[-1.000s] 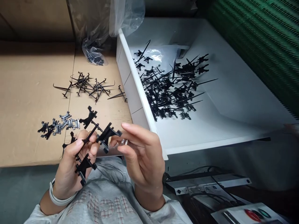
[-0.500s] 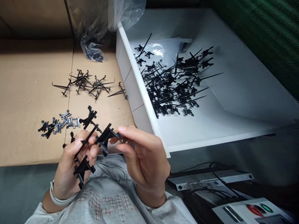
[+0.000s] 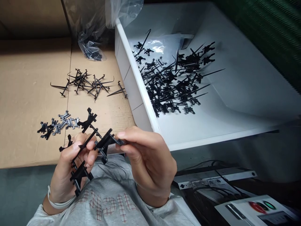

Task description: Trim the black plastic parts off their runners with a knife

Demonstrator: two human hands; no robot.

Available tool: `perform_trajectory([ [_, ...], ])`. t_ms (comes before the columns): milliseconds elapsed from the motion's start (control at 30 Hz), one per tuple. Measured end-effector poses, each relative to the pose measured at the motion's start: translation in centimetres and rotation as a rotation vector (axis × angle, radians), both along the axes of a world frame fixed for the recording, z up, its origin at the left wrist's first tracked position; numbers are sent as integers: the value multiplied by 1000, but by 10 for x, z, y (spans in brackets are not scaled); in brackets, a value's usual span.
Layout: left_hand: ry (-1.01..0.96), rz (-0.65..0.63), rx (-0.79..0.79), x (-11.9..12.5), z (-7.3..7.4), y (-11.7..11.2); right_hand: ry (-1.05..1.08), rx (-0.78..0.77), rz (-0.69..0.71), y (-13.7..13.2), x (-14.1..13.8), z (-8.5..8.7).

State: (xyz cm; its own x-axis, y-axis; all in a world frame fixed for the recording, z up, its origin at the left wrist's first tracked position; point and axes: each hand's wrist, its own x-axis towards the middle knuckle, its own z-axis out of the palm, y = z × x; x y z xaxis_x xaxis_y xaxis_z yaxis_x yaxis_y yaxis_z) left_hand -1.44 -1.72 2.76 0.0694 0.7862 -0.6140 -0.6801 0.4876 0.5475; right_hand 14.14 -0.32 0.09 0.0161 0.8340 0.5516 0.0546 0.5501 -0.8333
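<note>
My left hand is closed round the stem of a black plastic sprue, a runner with several notched bracket-like parts on its branches. Thumb and index finger of my right hand pinch the tip of the right-hand black part, which still joins the sprue. Both hands are above my lap, at the table's front edge. Beyond my left hand lies a small group of loose black parts of similar shape. Farther back is a pile of bare black runners, thin stems with crossbars.
A white bin on the right holds many black sprues and a clear bag. Another clear plastic bag with black pieces sits at the back of the cardboard-covered table. A control box with red and green buttons stands lower right.
My right hand has shifted slightly right and down, its fingers now closer together on the part's tip. The left hand and sprue moved a little left and down. The whole view shifted slightly.
</note>
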Motion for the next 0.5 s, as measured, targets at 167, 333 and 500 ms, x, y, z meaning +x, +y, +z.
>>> perform_trajectory([
  [167, 28, -56, 31, -4, -5, 1, 42, -46, -5, -3, -1, 0],
  [333, 130, -68, 90, -7, -9, 2, 42, -13, 66, -4, -1, -4],
  [500, 28, -83, 62, -7, -9, 1, 5, 44, 44, 0, -1, -7],
])
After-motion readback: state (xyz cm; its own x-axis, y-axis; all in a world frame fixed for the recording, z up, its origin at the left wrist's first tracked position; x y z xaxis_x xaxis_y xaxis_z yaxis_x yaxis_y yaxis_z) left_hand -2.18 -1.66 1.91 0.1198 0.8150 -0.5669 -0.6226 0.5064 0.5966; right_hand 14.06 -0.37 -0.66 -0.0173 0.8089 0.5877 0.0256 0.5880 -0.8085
